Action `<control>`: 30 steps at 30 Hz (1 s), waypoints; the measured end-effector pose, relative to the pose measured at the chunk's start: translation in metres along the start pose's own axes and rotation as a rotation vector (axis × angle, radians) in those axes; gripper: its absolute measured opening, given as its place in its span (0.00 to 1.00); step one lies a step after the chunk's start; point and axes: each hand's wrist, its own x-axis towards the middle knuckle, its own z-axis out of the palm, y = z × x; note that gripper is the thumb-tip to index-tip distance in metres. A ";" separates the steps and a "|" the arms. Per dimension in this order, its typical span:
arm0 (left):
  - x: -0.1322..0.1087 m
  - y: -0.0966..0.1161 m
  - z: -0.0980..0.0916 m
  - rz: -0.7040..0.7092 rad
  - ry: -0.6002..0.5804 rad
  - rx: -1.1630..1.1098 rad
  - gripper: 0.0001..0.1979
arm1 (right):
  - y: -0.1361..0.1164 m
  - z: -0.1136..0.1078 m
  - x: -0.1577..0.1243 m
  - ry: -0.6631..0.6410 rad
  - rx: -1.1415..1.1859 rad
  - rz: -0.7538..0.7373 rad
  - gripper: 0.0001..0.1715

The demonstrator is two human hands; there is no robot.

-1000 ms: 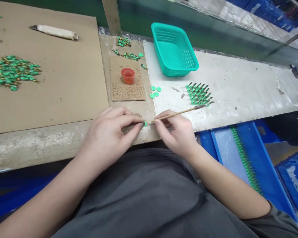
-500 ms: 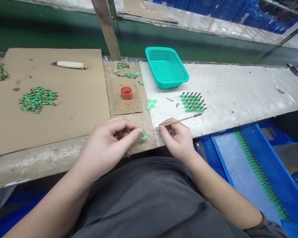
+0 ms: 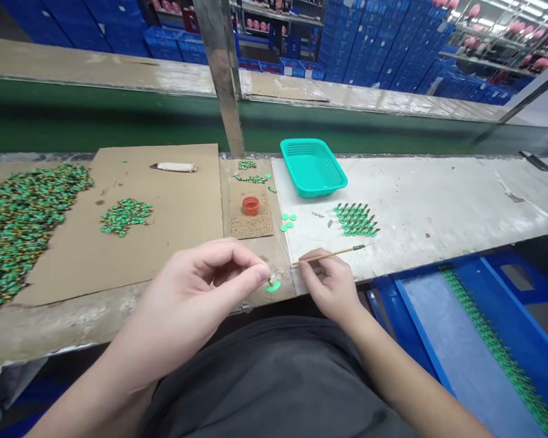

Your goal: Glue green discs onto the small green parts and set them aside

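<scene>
**Left hand (image 3: 187,304) pinches green-footed piece (image 3: 273,286); right hand (image 3: 331,286) grips brush (image 3: 333,254)**

The left hand is arched, thumb and forefinger closed at the tips on the piece's dark stem; its green disc shows just right of the thumb. The thumb hides the stem's top, and whether the disc touches the bench (image 3: 274,258) is unclear. The right hand, palm turned inward, holds the brush between thumb and bent fingers, bristles away from the left hand.

Beyond the left hand stand a red cup (image 3: 251,205) on a cardboard pad (image 3: 237,230) and, to its left, a small heap (image 3: 126,217) of green parts. Loose discs (image 3: 290,225), a turquoise basket (image 3: 317,188) and rows of standing pieces (image 3: 357,220) lie beyond the right hand.
</scene>
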 end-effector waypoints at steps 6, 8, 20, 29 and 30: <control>-0.001 0.002 -0.002 0.016 0.018 0.017 0.16 | 0.000 0.001 -0.001 -0.003 0.002 -0.017 0.09; 0.000 0.002 -0.001 0.019 0.022 0.018 0.16 | 0.000 0.001 -0.001 -0.003 0.001 -0.018 0.09; 0.001 -0.004 0.002 -0.037 0.042 0.029 0.21 | -0.001 0.000 -0.001 -0.008 -0.004 -0.011 0.09; 0.003 -0.004 0.000 -0.028 -0.049 -0.086 0.13 | 0.000 0.000 0.000 -0.009 -0.020 -0.004 0.09; 0.002 -0.004 0.000 -0.031 -0.056 -0.105 0.13 | 0.001 0.000 0.000 -0.010 -0.021 -0.001 0.09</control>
